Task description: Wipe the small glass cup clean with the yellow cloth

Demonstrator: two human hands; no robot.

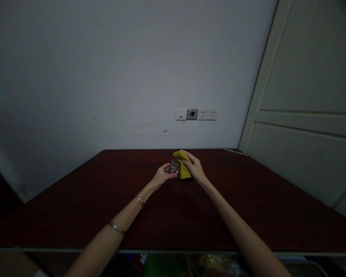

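Observation:
In my left hand (pixel 161 177) is a small clear glass (pixel 174 167), tilted, with its open end or base not clear to me. The fingers curl round its left side. My right hand (pixel 195 167) grips a folded yellow cloth (pixel 185 165) with a dark lower edge, just to the right of the glass. The cloth's upper left corner reaches over toward the glass; whether they touch is hard to see. Both hands are above the far middle part of the dark red table (pixel 103 200).
Behind the table rises a pale wall with a row of sockets (pixel 207 114). A panelled white door (pixel 305 96) borders the right side. Below the table's front edge, several items show, among them something green (pixel 163 265) and a crinkled golden wrapping (pixel 219 263).

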